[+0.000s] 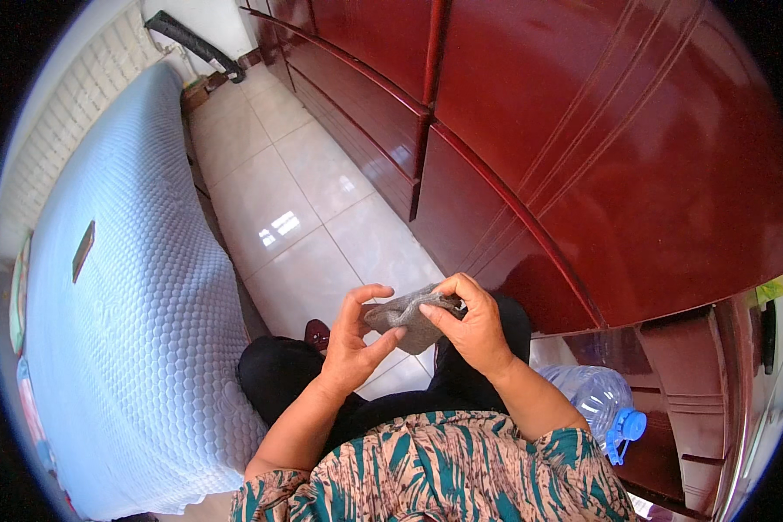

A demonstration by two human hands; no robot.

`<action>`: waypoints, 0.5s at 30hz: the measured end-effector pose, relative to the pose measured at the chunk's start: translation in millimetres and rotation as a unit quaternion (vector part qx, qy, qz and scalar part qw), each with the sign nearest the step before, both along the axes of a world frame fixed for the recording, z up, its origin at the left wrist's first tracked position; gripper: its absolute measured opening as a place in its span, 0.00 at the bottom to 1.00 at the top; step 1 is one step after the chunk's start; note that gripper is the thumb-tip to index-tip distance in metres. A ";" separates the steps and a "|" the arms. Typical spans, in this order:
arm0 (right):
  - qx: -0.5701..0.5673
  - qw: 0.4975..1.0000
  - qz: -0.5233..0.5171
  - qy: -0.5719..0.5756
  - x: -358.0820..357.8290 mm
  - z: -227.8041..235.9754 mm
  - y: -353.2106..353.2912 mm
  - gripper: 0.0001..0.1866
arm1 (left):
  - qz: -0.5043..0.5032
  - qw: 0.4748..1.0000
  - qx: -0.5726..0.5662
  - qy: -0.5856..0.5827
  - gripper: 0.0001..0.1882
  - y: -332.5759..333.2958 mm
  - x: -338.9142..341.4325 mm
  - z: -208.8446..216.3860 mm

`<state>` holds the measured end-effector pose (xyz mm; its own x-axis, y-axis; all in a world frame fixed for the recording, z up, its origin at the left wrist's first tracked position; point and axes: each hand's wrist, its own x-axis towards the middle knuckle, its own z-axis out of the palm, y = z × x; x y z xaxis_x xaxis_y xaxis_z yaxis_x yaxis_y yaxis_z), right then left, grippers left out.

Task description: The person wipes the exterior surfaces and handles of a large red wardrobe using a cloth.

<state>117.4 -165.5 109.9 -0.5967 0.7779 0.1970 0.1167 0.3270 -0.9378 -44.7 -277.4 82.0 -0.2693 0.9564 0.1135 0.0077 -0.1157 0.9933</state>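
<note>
A small, folded piece of dark grey cloth (416, 329), soft and knit-like, is held in front of my lap, between my two hands. My right hand (481, 334) pinches its upper right edge between thumb and fingers. At its left end is my left hand (350, 352); the thumb presses on the cloth's lower edge, while the index finger curves above it. Part of the left fingers is hidden behind the cloth. Whether the cloth is a sock or some other item, I cannot tell.
A bed with a light blue quilted cover (139, 331) runs along the left, a flat dark phone-like object (83, 251) on it. Glossy red cabinets (600, 165) fill the right. A clear jug with a blue cap (593, 396) stands by my right arm. A long black bag (196, 43) leans far off.
</note>
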 end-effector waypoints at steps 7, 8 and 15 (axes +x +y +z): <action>-0.086 0.995 0.041 0.019 1.7 -0.1 3.8 0.09 | -0.038 0.995 0.014 0.089 0.15 3.0 -6.1 10.1; -0.096 0.994 0.037 0.027 2.1 -1.5 3.4 0.09 | -0.034 0.991 0.038 0.124 0.15 3.4 -5.2 13.0; -0.084 0.996 0.001 0.019 1.7 0.1 2.9 0.09 | -0.046 0.988 -0.085 0.117 0.11 -0.1 -8.7 13.6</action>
<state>119.2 -162.6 110.0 -0.5933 0.8002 0.0874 0.0786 0.1656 -0.9831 -53.4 -277.5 95.6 -0.1654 0.9862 -0.0015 0.2368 0.0412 0.9707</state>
